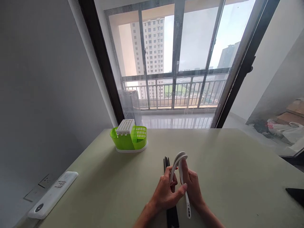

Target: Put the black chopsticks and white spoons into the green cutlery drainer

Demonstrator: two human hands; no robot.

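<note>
Near the front of the table, my left hand [163, 193] and my right hand [193, 186] are close together, fingers bent around white spoons [180, 155]. The spoons appear nested, bowls at the top; one handle [188, 205] slants down between my hands toward me. My left thumb reaches across to that handle, while my right fingers are behind the spoons and partly hidden. How many spoons there are I cannot tell. Beneath my left hand lies a bunch of black chopsticks [172, 217], tips pointing away from me, their middle covered by the hand.
A bright green utensil holder [125, 142] with a white slotted top [125, 126] stands at the far left of the table [95, 193]. Along the left edge lies a white power strip [55, 193]. A dark object [295, 194] is at the right edge. Large windows rise behind.
</note>
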